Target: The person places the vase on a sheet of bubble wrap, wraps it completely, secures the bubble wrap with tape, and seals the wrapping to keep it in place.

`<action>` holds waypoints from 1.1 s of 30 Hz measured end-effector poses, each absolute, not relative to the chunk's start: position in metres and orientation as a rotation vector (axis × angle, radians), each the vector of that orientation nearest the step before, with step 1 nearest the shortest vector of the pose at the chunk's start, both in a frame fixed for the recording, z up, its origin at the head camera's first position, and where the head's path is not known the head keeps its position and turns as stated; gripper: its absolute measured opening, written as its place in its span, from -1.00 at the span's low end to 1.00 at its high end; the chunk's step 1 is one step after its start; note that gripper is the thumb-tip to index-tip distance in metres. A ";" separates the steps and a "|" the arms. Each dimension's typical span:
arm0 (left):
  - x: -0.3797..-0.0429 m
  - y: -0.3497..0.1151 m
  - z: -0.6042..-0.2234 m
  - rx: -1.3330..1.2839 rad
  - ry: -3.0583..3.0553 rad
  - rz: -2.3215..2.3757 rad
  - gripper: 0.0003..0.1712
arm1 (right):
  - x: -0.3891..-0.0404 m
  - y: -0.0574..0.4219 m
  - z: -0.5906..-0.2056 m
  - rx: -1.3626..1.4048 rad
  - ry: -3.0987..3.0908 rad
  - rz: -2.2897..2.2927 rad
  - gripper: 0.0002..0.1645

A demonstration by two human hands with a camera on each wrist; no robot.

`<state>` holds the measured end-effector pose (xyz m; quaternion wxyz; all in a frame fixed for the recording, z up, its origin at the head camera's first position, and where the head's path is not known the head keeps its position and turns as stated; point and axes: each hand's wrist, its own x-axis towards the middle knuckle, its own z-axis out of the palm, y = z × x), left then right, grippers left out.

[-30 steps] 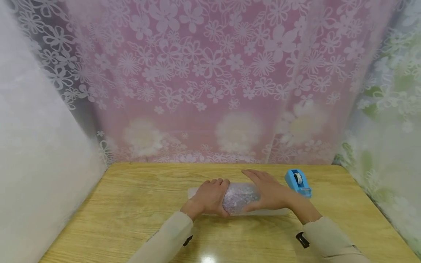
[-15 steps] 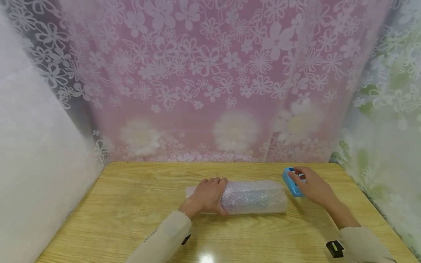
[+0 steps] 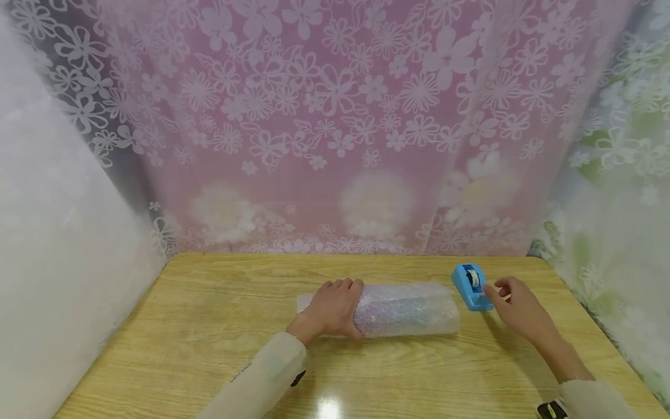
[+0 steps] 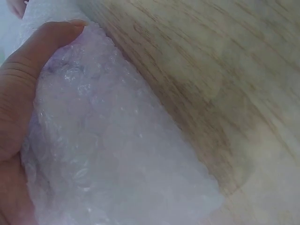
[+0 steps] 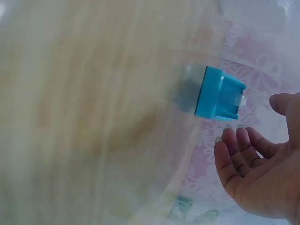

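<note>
A bubble-wrapped roll (image 3: 410, 311) lies sideways on the table, with a bluish thing dimly visible inside it. My left hand (image 3: 334, 308) grips the roll near its left end, fingers over the far side and thumb on the near side. The left wrist view shows that thumb (image 4: 28, 70) bent over the bubble wrap (image 4: 108, 136). Just right of the roll stands a blue tape dispenser (image 3: 476, 304) with a roll of tape in it. My right hand (image 3: 526, 311) is at its front end, fingers loosely bent. In the right wrist view, thumb and fingers stand apart beside the dispenser (image 5: 215, 93).
The wooden table (image 3: 220, 361) reaches back to a pink floral curtain (image 3: 314, 174). A white sheet (image 3: 68, 250) hangs along the left side, and a green-and-white floral one (image 3: 617, 244) along the right.
My right hand has left the bubble-wrapped roll, reached over the tape dispenser, then drawn back right to its front end. My left hand keeps its grip in the same place.
</note>
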<state>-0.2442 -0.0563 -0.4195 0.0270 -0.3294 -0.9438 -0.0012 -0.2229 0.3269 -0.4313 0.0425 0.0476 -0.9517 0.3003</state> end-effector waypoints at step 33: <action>-0.245 -0.056 -0.421 -0.998 -2.915 -0.005 0.02 | -0.224 0.341 -0.452 -0.079 -2.854 1.699 -0.30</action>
